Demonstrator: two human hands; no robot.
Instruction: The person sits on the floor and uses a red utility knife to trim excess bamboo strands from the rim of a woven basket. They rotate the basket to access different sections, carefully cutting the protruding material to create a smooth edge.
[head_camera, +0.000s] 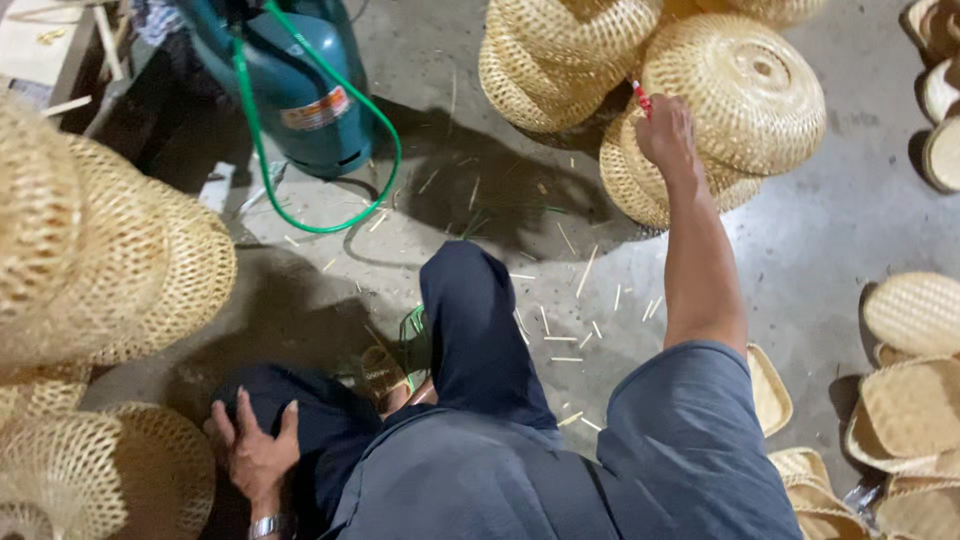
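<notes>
Grip: a small red-and-white pen-like object (641, 99) is pinched in the right hand (665, 135), fingers closed round it, its tip pointing up-left. The hand is stretched fwd on a bare forearm and is touching the pile of round pale woven bamboo baskets (745, 95). All places below are given rel. to that pile.

The left hand (255, 450) is found well apart from the pile, toward the near left; fingers are spread, nothing is held, palm is rested on the dark trouser knee (320, 420). A metal wristwatch (265, 525) is worn on that wrist.

Left of the pile, a teal gas cylinder (300, 90) is stood on the grey concrete floor (820, 250), w/ a green hose (385, 170) looped in front. Betw. pile and knee, loose bamboo slivers (560, 340) are scattered. Far left: taller woven bamboo domes (100, 260). Near right: flat woven bamboo trays (910, 390), stacked.
</notes>
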